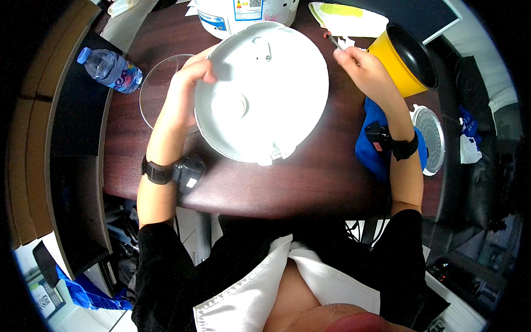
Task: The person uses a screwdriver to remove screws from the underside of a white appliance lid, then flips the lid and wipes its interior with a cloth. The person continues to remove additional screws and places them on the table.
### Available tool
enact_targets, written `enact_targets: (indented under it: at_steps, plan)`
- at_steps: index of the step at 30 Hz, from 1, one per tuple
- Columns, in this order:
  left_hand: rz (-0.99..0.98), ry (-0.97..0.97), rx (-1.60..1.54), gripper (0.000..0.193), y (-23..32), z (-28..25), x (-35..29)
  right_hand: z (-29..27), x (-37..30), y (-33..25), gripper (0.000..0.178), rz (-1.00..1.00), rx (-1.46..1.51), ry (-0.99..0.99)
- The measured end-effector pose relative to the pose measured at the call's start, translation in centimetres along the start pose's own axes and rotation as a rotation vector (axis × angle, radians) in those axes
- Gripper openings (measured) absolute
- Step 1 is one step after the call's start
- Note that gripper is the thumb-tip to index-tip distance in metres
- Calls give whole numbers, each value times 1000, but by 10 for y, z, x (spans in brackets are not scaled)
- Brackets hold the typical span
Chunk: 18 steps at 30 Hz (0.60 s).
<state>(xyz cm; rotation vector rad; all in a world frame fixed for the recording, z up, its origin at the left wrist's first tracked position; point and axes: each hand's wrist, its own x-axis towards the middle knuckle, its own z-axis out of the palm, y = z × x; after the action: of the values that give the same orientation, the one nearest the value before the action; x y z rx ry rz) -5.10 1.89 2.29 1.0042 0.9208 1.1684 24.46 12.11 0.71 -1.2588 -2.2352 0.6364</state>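
My left hand (191, 83) is closed on the left rim of a round white lid (276, 94), thumb over the edge. The lid is tilted up above the table, its inner face showing a round recess and a small fitting near the far edge. My right hand (362, 69), right of the lid and apart from it, pinches a thin dark stick-like tool with a reddish tip (332, 40); its exact kind is too small to tell. Behind the lid stands a white rice cooker body (224, 22), partly hidden. Beside my right hand a yellow pot with a black inside (390, 69) leans on its side.
Under my right wrist lies a blue cloth (368, 152), with a perforated silver disc (434, 138) beside it. A clear round disc (145, 105) lies behind my left forearm. A water bottle (113, 72) lies at the left edge. A white-and-green cloth (354, 21) is at the back.
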Motion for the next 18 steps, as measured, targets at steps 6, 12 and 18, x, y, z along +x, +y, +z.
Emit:
enact_targets:
  at_steps: [6,12,18]
  plan:
    - [39,102,30,45,-6,5,4,15,-16,-44,32,-82,155,-178]
    - [42,75,56,45,-2,10,0,34,-17,-75,37,335,497,-528]
    - [64,113,77,44,5,24,-4,38,-19,-76,38,335,473,-449]
